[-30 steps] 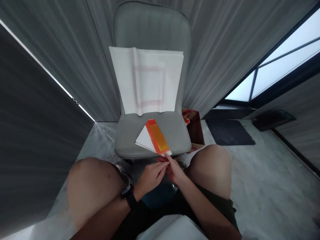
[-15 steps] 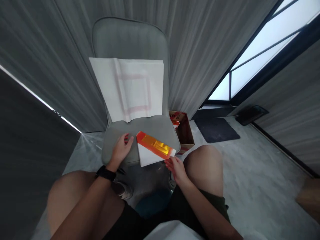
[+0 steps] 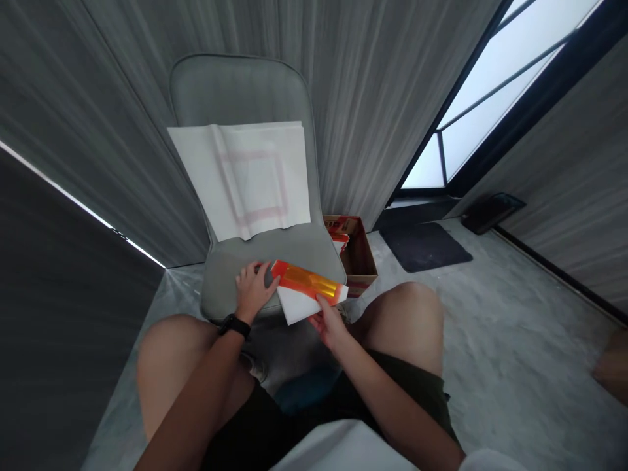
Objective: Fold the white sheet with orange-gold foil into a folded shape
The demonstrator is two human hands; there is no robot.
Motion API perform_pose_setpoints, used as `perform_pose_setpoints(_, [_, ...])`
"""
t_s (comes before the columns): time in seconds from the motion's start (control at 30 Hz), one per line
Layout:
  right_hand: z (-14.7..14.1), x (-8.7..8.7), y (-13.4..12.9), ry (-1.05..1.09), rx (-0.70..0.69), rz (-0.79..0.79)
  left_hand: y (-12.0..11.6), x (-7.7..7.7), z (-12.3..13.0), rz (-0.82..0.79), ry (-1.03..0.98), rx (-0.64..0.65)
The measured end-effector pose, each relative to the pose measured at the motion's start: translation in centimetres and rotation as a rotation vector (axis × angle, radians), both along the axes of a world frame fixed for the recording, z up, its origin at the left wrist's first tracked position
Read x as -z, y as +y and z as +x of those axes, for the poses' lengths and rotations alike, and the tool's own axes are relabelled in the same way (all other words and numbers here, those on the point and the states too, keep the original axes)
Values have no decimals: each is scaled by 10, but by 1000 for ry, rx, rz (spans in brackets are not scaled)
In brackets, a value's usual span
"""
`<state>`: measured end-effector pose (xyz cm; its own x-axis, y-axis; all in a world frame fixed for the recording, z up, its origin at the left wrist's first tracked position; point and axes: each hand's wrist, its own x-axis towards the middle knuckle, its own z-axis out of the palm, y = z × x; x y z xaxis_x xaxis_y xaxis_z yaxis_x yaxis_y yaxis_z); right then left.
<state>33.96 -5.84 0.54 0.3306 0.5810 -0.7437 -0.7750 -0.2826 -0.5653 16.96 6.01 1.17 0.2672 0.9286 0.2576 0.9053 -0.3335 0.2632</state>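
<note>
A folded piece of white paper with a red-orange band and a shiny gold panel [image 3: 314, 282] is held slantwise over the front of the grey chair seat. My right hand [image 3: 330, 322] pinches its lower right side, thumb on top and fingers underneath. At the paper's left end is my left hand [image 3: 254, 292], with a dark watch on the wrist. Its fingers are apart, and the thumb touches the paper's left edge.
Large white sheets [image 3: 262, 180] with a faint pink outline lean on the backrest of the grey chair [image 3: 240, 85]. A cardboard box [image 3: 363, 258] holding red-and-white pieces stands right of the chair. Further right, a dark mat [image 3: 426, 247] lies on the floor.
My left hand has moved right and up to the paper's left end. My right hand has shifted slightly left along the lower edge, its thumb now on top. The camera view has shifted slightly.
</note>
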Motion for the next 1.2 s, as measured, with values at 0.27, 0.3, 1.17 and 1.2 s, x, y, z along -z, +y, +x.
perform_pose_setpoints(0.27, [10, -10, 5, -126, 101, 23, 0, 13, -12, 87, -160, 38])
perform_pose_setpoints(0.3, [27, -17, 9, -160, 114, 52, 2, 17, -15, 108, -191, 49])
perform_pose_setpoints(1.17, [282, 157, 309, -343, -42, -97, 55, 40, -71, -118, 46, 260])
perform_pose_setpoints(1.2, [283, 169, 318, -348, -45, -96, 54, 46, -83, -157, 101, 275])
